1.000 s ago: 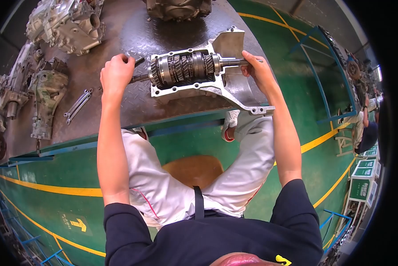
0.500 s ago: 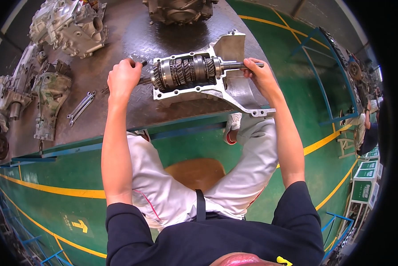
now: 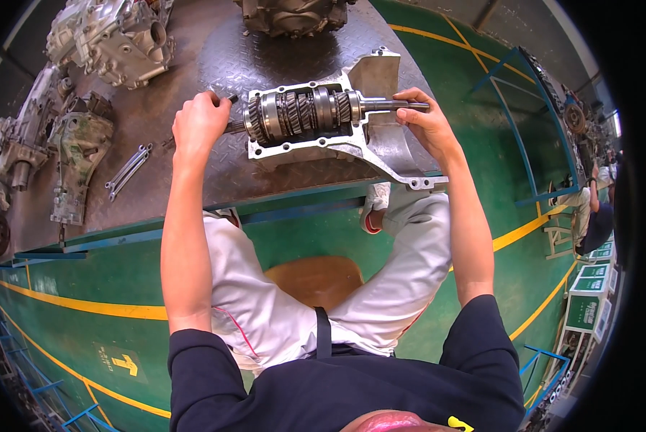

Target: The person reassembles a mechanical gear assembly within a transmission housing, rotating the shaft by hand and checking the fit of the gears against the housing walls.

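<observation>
A silver gearbox housing half (image 3: 370, 155) lies at the table's front edge with its open side up. In it rests a gear shaft assembly (image 3: 298, 115) with several steel gears, its ends reaching out on both sides. My left hand (image 3: 200, 124) is closed over the shaft's left end, its fingers mostly hidden from above. A short dark rod end (image 3: 232, 98) shows beside its knuckles; what it belongs to is unclear. My right hand (image 3: 424, 122) holds the slim right end of the shaft between thumb and fingers.
Several wrenches (image 3: 128, 171) lie left of my left hand. Beyond them stand a greenish gearbox casing (image 3: 82, 158) and a silver casing (image 3: 125, 47). A dark gearbox unit (image 3: 294, 18) sits at the back of the metal table (image 3: 218, 54). A stool (image 3: 316, 281) is below me.
The fingers of my right hand have shifted on the shaft end, with the thumb now showing more clearly along it. The gear shaft assembly and housing stay nearly in place.
</observation>
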`<state>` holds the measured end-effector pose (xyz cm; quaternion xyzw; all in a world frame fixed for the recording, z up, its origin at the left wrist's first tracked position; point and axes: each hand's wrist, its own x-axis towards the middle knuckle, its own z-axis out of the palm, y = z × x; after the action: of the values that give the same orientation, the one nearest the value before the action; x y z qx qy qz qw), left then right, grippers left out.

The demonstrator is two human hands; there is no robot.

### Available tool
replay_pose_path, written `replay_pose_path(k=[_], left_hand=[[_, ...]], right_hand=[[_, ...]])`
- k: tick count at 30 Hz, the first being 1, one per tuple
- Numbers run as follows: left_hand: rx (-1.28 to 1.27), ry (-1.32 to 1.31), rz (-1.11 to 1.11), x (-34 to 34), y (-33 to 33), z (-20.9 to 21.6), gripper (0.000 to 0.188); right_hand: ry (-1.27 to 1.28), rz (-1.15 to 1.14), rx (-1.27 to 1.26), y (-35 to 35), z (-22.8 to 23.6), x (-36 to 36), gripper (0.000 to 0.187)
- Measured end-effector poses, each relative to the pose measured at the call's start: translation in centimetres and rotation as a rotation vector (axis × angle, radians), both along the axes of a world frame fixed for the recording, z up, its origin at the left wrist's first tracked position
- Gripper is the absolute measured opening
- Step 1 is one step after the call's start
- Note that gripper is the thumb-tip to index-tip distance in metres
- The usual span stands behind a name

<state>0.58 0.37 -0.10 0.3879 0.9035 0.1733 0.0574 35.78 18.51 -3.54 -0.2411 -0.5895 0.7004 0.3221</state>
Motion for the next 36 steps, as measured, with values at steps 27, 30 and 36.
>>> replay_pose_path(k=[27,30,36], left_hand=[[0.591,-0.151,-0.677,0.9,1.0,-0.1,0.029],[0.525,-0.124,-0.767,1.7,0.9,0.4,0.031],[0.472,-0.132,-0.785,1.3,-0.6,1.2,0.045]], right_hand=[[-0.113,-0.040,0.053,-0.1,0.9,0.4,0.040],[-0.153,-0.040,0.070,-0.2,1.3,0.3,0.039],[-0.150,-0.016,0.049,-1.3,0.9,-0.3,0.034]])
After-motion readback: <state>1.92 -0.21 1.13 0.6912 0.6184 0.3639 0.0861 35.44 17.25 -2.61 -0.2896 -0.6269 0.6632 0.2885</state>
